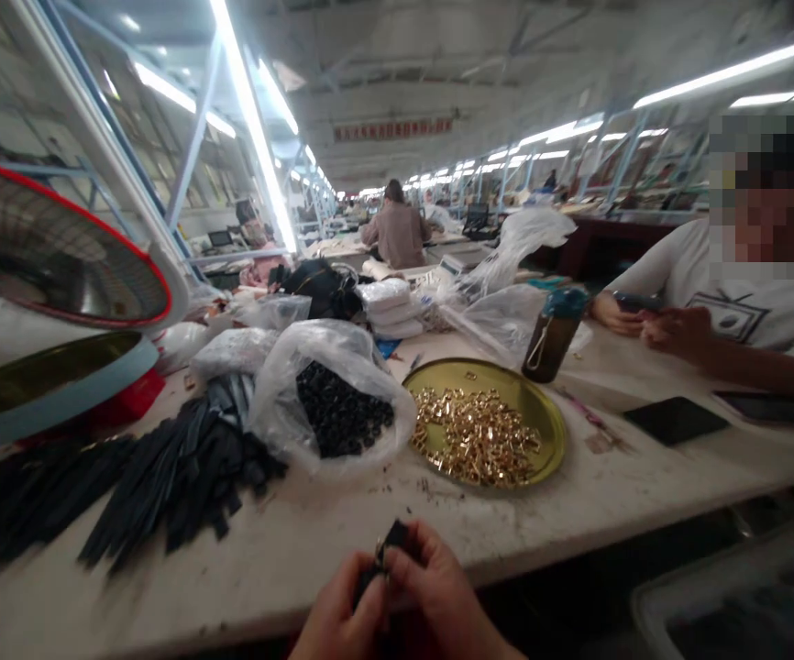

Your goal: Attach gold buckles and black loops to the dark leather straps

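At the table's front edge, my left hand (pixel 350 607) and my right hand (pixel 438 579) are close together, fingers pinched. Between them is a short black strap (pixel 395 533), its top end standing out above my right fingers. A small metal glint shows on the strap by my left fingertips; it looks like a gold piece, but my fingers cover most of it. Beyond my hands is a round gold tray (pixel 552 431) with a heap of small gold metal buckles (pixel 483 435). Left of it, an open clear plastic bag (pixel 277 403) holds many small black pieces (pixel 338 412).
Bundles of black straps (pixel 197 467) lie at left, near a red-rimmed fan (pixel 60 238). A dark bottle (pixel 554 339) stands behind the tray. At right, another person (pixel 747 302) sits holding a phone. A black flat object (pixel 676 420) lies on the table (pixel 287 568).
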A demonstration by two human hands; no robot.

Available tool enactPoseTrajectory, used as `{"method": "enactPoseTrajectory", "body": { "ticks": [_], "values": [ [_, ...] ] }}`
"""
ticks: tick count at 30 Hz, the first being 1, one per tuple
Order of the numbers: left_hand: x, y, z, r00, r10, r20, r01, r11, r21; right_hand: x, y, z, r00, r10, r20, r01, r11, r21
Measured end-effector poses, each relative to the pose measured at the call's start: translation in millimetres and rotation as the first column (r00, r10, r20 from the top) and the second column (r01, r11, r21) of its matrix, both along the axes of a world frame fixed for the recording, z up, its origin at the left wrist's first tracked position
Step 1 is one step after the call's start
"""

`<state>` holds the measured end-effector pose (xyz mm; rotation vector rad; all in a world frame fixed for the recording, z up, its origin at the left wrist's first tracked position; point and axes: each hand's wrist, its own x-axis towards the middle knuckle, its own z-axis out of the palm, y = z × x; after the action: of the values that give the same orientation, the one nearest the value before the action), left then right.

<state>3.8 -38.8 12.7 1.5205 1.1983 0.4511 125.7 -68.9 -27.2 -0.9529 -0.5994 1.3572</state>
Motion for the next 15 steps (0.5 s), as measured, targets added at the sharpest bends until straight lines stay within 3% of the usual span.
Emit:
{"method": "enactPoseTrajectory", "body": {
  "ticks": [4,11,15],
  "values": [
    [-2.1,-14.5,-0.3,0.981,0.001,0.196,0.029,0.988,-0.154,2.0,-18.3,14.9,0.996,0.073,0.054,-0.071,0.997,-0.031],
    [-8.7,-25.5,-1.7,0.97,0.088,0.228,-0.014,0.951,-0.309,-2.2,-31.8,13.7,0.974,0.16,-0.163,-0.183,0.974,-0.133],
    [-10.1,-26.2,-2.6,0.965,0.112,0.237,-0.024,0.937,-0.348,-3.2,-31.2,12.9,0.973,0.185,-0.139,-0.206,0.966,-0.158]
  ]
}}
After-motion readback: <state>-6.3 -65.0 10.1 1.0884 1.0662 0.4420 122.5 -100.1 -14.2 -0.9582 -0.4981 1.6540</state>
